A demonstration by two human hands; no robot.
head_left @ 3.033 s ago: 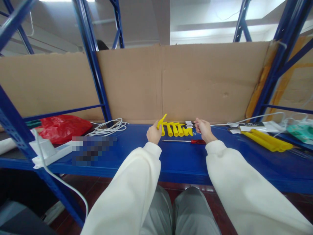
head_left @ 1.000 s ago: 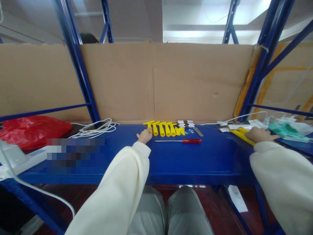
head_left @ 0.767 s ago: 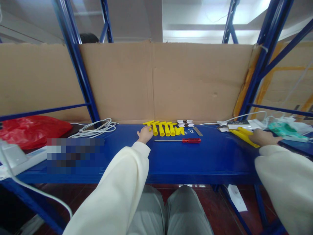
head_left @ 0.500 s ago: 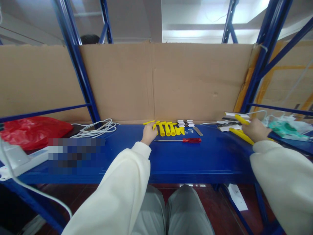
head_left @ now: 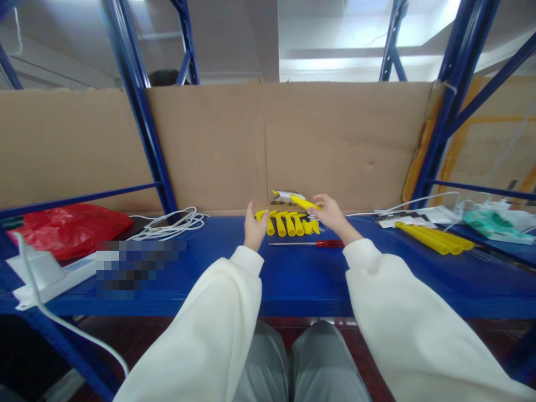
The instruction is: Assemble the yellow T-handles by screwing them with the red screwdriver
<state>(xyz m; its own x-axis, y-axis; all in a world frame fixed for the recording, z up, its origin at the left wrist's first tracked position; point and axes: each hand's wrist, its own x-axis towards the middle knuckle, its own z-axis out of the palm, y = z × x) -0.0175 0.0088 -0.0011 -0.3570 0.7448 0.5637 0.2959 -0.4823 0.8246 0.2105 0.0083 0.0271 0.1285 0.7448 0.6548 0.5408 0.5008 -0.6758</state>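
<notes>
My right hand [head_left: 333, 216] is closed around the handle of a yellow tool [head_left: 302, 201], raised a little over the table; a white and dark piece sits at its far end. Fingers apart and upright, my left hand [head_left: 255, 226] is beside a row of short yellow tubular parts [head_left: 290, 223] and holds nothing that I can see. At the right end of that row lie small yellow pieces [head_left: 310, 226]. In front of them is a screwdriver [head_left: 329, 243] with a red handle, its end partly covered by my right wrist.
More long yellow handles [head_left: 435, 239] with white and black ends lie on the blue table [head_left: 310, 279] to the right, near a green and white bundle [head_left: 498, 223]. Left are coiled white cable [head_left: 182, 223], a red bag [head_left: 75, 226] and a power strip [head_left: 54, 282]. Cardboard [head_left: 209, 145] stands behind.
My right hand has come from the pile at the right to the middle, bringing one yellow tool. My left hand has opened beside the yellow parts. The view has shifted slightly.
</notes>
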